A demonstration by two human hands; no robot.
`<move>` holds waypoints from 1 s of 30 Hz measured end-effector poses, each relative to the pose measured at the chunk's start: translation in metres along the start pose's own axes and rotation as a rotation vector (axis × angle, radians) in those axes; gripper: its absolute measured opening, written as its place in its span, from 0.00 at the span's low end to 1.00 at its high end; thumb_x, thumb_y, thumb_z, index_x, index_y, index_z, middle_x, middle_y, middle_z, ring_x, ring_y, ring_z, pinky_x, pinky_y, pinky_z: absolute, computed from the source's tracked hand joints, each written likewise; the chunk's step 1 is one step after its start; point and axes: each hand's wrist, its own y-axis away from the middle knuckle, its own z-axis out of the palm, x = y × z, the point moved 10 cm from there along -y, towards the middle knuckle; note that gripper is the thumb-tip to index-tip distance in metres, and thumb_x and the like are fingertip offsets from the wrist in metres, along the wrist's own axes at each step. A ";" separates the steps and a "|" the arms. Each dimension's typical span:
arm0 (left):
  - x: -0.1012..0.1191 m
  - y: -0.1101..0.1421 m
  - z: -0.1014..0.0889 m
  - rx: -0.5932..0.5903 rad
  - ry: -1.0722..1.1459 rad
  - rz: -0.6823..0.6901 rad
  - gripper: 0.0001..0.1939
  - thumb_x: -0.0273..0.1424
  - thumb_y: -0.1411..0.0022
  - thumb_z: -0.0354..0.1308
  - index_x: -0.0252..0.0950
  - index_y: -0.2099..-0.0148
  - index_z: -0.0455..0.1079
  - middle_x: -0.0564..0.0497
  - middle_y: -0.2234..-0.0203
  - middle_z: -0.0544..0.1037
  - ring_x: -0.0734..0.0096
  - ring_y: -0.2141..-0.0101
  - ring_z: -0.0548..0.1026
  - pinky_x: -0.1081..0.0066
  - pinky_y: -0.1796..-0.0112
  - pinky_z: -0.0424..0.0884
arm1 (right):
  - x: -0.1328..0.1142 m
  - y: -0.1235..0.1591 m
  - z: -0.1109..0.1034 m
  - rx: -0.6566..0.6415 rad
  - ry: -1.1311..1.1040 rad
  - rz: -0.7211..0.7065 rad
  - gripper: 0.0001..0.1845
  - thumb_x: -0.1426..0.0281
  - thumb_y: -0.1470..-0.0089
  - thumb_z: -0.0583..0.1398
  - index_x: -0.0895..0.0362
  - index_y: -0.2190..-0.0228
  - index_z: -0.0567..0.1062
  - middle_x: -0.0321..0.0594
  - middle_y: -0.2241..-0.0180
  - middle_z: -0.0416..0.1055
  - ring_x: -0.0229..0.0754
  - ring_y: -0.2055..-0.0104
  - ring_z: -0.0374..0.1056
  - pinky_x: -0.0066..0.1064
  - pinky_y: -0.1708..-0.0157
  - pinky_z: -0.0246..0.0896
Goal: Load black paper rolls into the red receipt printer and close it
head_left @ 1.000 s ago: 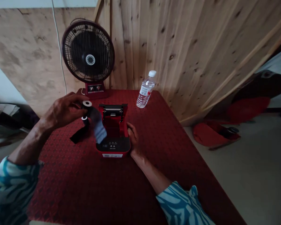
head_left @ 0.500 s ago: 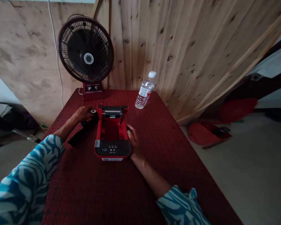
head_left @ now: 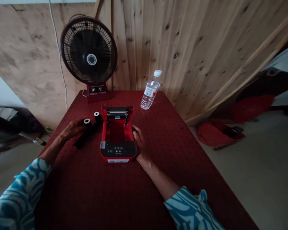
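A red and black label printer (head_left: 118, 149) stands on the table with its lid tipped up at the back and its red inner bay exposed. My right hand (head_left: 139, 142) is closed on the printer's right side, its fingers partly hidden behind the casing. To the left of the printer, my left hand (head_left: 74, 129) has its fingers curled against the left side of a black ribbon roll (head_left: 87, 126) with a white core. A second black roll (head_left: 98, 118), also white-cored, stands between that roll and the printer. Dark ribbon (head_left: 79, 142) extends towards me from the rolls.
A dark red fan (head_left: 96, 88) stands at the table's back left, before a wooden wall (head_left: 144, 41). A clear water bottle (head_left: 149, 92) with a white cap is at the back right. The dark red table (head_left: 144, 198) drops off to a floor holding a red container (head_left: 211, 132).
My left hand has shifted left and slightly towards me, uncovering the nearer roll's white core. My right hand stays on the printer. The view has shifted slightly.
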 end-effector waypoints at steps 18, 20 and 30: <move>0.149 0.061 -0.004 -0.018 0.001 0.308 0.22 0.47 0.47 0.65 0.47 0.50 0.76 0.49 0.55 0.82 0.55 0.56 0.79 0.61 0.55 0.75 | 0.000 -0.001 0.005 -0.022 -0.060 -0.030 0.21 0.54 0.44 0.57 0.49 0.53 0.75 0.39 0.49 0.74 0.48 0.46 0.68 0.44 0.45 0.61; 0.176 0.057 0.022 -0.076 -0.117 0.412 0.23 0.47 0.43 0.63 0.44 0.47 0.75 0.48 0.56 0.82 0.56 0.58 0.80 0.61 0.56 0.75 | -0.002 -0.001 0.006 -0.030 -0.060 -0.032 0.20 0.55 0.43 0.56 0.49 0.53 0.75 0.39 0.49 0.74 0.47 0.46 0.68 0.44 0.44 0.61; 0.190 0.025 0.096 -0.228 -0.783 0.312 0.15 0.31 0.41 0.60 0.44 0.51 0.75 0.45 0.54 0.80 0.50 0.55 0.78 0.58 0.57 0.73 | -0.011 -0.002 0.007 -0.042 -0.023 -0.048 0.18 0.58 0.43 0.55 0.49 0.53 0.75 0.38 0.50 0.74 0.45 0.45 0.67 0.42 0.42 0.59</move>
